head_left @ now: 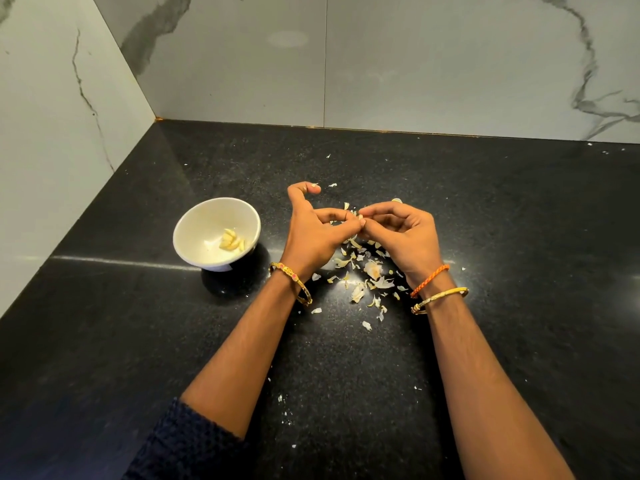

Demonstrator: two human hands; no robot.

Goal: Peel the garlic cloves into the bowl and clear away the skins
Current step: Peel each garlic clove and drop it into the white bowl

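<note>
Two hands pinch one clove.

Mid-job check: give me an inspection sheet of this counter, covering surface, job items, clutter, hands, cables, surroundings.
Surface: black speckled counter, glossy, flecked with white bits.
Job's things: white bowl left of the hands, a few peeled cloves inside; a clove pinched between both hands, mostly hidden.
Clutter: garlic skins scattered under and in front of the hands, strays farther out.
Hands: left hand and right hand, fingers curled, meeting at the clove; bangles on both wrists.
Cables: nothing seen.
Surroundings: marble-look wall tiles behind and left.
</note>
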